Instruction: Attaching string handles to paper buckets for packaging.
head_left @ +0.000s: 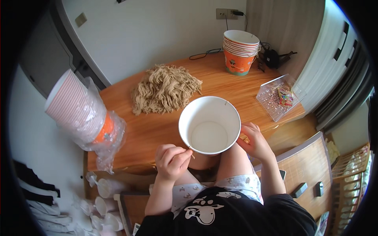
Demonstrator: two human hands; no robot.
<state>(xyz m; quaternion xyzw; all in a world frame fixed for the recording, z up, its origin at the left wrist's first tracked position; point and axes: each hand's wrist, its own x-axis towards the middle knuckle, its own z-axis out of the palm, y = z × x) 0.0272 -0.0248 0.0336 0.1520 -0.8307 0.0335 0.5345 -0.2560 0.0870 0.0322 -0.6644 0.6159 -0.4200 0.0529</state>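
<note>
A paper bucket (209, 135), white inside, is tipped toward me above my lap at the table's front edge. My left hand (172, 160) is closed in a pinch at its near left rim, on a short bit of tan cord (192, 155) that shows at the fingertips. Around the bucket's right side, my right hand (255, 141) steadies it, its fingers partly hidden behind the wall. Another small bit of cord (226, 103) shows at the far right rim. Beyond the bucket lies a heaped pile of tan cords (165, 89).
Nested orange buckets (239, 59) stand at the back right of the wooden table (138, 137). A taller stack of buckets (75, 110) in clear plastic leans at the left. A clear tray (277, 100) holds a small packet. Behind it are a black device (271, 58) and cables.
</note>
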